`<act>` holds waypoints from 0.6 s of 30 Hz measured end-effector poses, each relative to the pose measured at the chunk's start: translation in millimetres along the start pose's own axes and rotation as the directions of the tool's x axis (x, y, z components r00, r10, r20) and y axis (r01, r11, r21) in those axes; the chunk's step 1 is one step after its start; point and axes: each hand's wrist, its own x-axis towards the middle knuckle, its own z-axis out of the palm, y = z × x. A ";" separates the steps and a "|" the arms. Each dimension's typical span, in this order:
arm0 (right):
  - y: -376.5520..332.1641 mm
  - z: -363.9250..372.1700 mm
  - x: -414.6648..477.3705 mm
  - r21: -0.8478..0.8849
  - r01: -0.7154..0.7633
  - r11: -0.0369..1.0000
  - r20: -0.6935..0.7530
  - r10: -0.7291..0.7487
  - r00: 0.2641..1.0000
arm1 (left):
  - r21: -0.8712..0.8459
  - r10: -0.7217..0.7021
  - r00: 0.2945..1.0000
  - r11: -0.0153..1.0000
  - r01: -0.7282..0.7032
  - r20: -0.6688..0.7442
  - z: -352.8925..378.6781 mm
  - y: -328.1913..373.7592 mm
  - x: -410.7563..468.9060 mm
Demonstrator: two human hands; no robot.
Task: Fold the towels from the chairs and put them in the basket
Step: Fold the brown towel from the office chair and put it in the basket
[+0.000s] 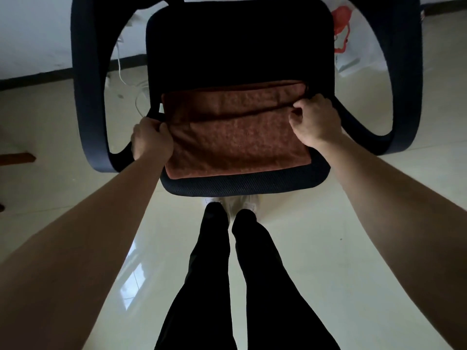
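Observation:
A rust-brown towel (235,137) lies folded over on the black seat of an office chair (237,46), with a fold line running across its upper part. My left hand (150,137) grips the towel's left edge with curled fingers. My right hand (313,120) pinches the towel's right edge near the fold. No basket is in view.
The chair's dark armrests (88,97) curve down on both sides of the seat. My legs (227,274) stand on a glossy pale tiled floor just before the chair. A white and red bag (346,41) and a white cable (123,77) lie behind the chair.

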 end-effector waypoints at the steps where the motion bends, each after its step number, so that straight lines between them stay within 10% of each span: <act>1: -0.2 -2.4 0.0 -0.013 -0.012 1.000 0.004 0.012 1.000 | 0.004 0.000 1.000 1.000 0.000 0.006 -1.0 1.4 -0.4; 18: -4.6 -1.1 40.9 0.374 -0.231 0.898 -0.164 0.309 0.937 | -0.018 0.194 0.973 0.980 -0.197 -0.124 -7.3 37.9 70.2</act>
